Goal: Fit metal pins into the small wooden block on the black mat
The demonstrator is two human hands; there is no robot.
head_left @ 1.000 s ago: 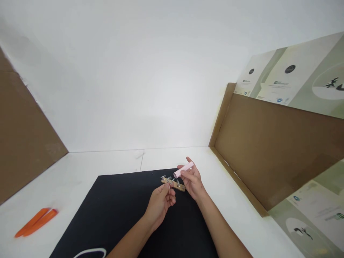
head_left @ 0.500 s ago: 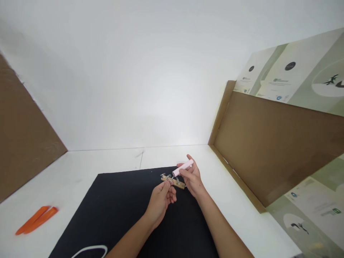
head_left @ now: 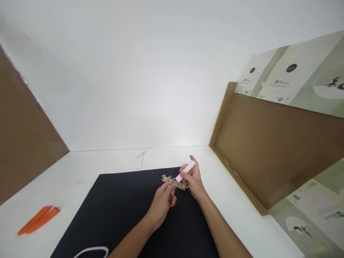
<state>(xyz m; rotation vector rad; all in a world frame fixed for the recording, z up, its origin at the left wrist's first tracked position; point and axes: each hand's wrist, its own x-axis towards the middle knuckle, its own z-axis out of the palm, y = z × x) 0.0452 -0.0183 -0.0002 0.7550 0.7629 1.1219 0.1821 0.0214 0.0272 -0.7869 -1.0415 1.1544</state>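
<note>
A short light-wood strip (head_left: 180, 185) with several small shiny metal pieces along it is held over the black mat, tilted down to the right. My left hand (head_left: 162, 199) is closed, thumb and fingertips pinching the strip near its middle and partly hiding it. A small shiny piece shows beside those fingertips. My right hand (head_left: 195, 181) is closed around a pale pink stick-shaped tool (head_left: 186, 171). Its lower end points down-left at the strip, close to the metal pieces; I cannot tell whether it touches them. The fingers hide part of the tool.
The black mat (head_left: 118, 204) lies on a white table (head_left: 80, 175). Two orange strips (head_left: 39, 219) rest at the left, and a white cable (head_left: 92, 248) curves at the front. Cardboard panels (head_left: 268, 143) stand at both sides, with a white wall (head_left: 139, 79) behind.
The pink tool's lower end has shifted slightly right and down along the strip. One metal piece now shows nearer my left fingertips. The view has shifted slightly.
</note>
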